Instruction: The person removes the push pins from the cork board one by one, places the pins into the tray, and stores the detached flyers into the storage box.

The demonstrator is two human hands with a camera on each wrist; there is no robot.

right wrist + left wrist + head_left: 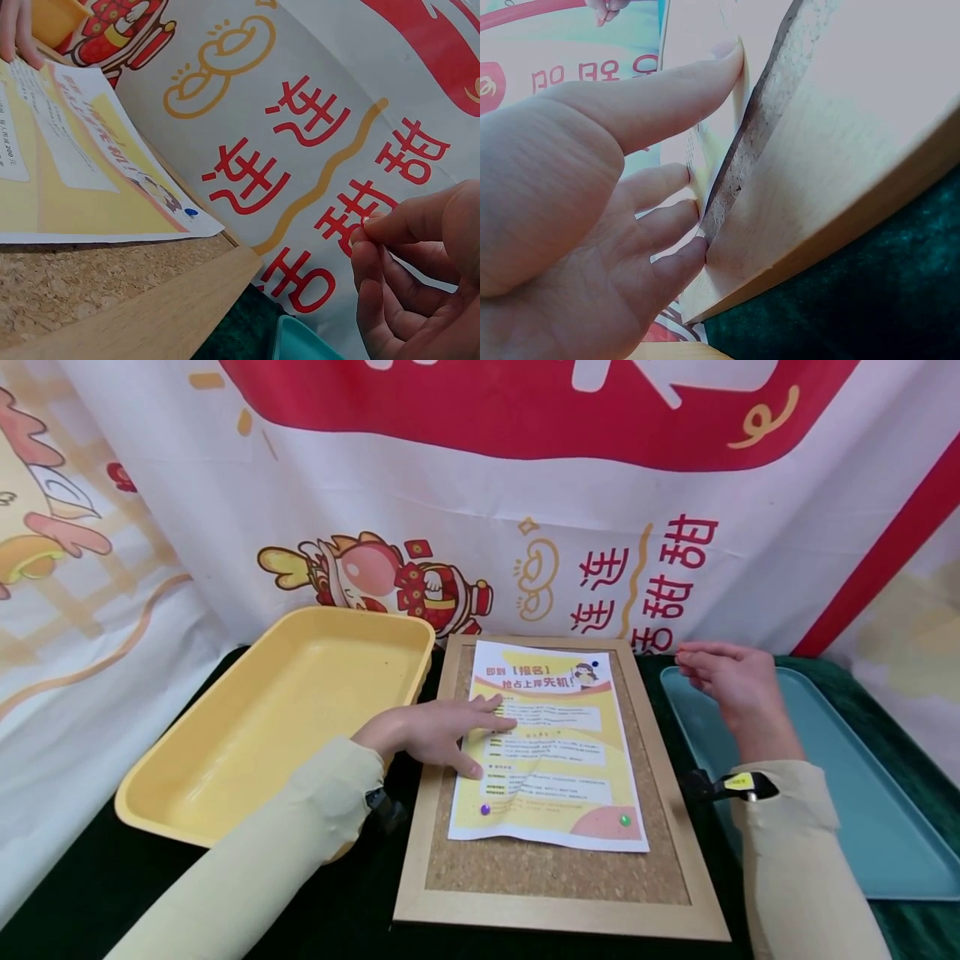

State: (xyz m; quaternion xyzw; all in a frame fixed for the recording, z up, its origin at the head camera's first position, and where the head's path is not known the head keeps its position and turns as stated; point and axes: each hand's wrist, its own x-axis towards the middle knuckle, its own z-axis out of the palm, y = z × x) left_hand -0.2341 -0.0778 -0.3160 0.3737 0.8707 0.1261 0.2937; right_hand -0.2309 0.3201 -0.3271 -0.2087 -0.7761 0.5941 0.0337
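A yellow-and-white printed poster [551,760] lies on a wood-framed cork board [555,871]. Pushpins sit in it: a dark blue pushpin [191,212] at the upper right, a purple pushpin [485,810] at the lower left and a green pushpin [625,820] at the lower right. With fingers spread, my left hand [442,731] rests on the poster's left side. Right of the board, above a blue tray, my right hand [731,685] pinches a tiny red pushpin [365,220] between thumb and forefinger; the fingertips hide most of it.
Left of the board stands a yellow tray [300,693], close to its frame. The blue tray [862,802] lies to the right, under my right forearm. Dark green cloth [330,910] covers the table. A printed banner [465,493] hangs directly behind.
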